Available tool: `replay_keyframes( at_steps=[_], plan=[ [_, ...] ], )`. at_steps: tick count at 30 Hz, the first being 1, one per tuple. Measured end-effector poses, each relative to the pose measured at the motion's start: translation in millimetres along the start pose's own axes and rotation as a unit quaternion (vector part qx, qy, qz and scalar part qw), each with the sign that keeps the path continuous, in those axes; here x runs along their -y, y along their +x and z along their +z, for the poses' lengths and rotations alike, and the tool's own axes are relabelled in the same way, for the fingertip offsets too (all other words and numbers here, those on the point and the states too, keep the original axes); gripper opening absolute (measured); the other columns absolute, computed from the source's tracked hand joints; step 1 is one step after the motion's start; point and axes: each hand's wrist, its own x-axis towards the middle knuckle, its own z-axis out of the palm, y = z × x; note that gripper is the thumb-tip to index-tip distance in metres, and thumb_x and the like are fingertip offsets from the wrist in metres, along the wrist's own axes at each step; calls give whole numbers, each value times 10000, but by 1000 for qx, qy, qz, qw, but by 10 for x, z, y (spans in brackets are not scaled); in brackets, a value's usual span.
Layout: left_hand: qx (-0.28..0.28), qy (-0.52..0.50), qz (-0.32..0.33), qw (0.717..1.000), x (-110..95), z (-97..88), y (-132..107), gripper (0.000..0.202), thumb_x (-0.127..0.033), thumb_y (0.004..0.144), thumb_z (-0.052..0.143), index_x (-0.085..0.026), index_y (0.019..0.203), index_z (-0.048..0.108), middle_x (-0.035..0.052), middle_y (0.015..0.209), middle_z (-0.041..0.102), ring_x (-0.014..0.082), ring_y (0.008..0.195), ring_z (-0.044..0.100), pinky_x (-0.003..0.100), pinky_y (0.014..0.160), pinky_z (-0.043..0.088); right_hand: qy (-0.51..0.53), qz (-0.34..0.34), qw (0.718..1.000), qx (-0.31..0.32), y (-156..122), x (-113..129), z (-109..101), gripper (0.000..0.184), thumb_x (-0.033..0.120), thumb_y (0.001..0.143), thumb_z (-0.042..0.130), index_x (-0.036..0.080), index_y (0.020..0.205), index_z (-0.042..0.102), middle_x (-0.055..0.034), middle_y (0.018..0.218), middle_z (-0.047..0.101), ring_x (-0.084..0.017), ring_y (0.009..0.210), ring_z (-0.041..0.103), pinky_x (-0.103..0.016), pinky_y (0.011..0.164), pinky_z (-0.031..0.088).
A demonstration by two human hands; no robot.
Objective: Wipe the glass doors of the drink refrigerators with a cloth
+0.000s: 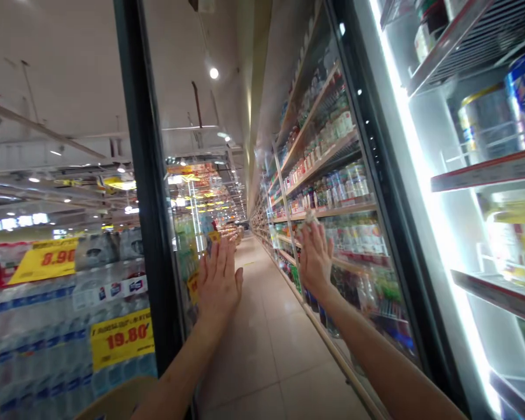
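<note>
An open cooler door with a glass pane (254,326) and dark frame (142,175) stands before me. My left hand (219,277) lies flat against the glass near the frame, fingers stretched out, holding nothing. To the right, my right hand (315,256) is raised to the same pane. A small crumpled whitish cloth (310,218) shows at its fingertips, pressed toward the glass; most of it is hidden behind the fingers. Shelves of bottles and an aisle show in or through the pane.
Lit cooler shelves (490,172) with cans and bottles are at the right, beside a bright light strip (420,175). Stacked packs of bottled water (39,326) with yellow price signs (122,338) stand at the left. A tan rounded object (118,399) sits at the lower left.
</note>
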Motion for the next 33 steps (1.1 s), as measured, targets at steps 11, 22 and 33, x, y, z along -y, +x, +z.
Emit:
replay_keyframes(
  at_steps=[11,22,33],
  plan=[
    [-2,-6,4,1000,-199,-30,-234,670,-213,893,428,-138,1449,63,128,1443,330,213,1389,159,439,1133,136,-46,60,997,-30,-288,-479,-130,526,165,891,357,203,1413,301,-132,1445,369,-250,1376,262,-506,1067,258],
    [-8,-4,15,1000,-220,2,-288,666,-210,882,442,-131,1448,101,129,1431,352,198,1391,152,434,1133,146,-57,25,998,-15,-467,-636,-209,577,154,891,356,226,1445,212,-128,1462,341,-250,1385,238,-506,1084,252],
    [-13,-3,18,1000,-209,7,-289,660,-210,876,448,-126,1445,125,137,1423,363,196,1390,156,429,1134,143,-81,120,989,-40,-687,-1116,-307,558,195,904,352,241,1443,214,-134,1478,303,-285,1371,268,-571,1049,287]
  ],
)
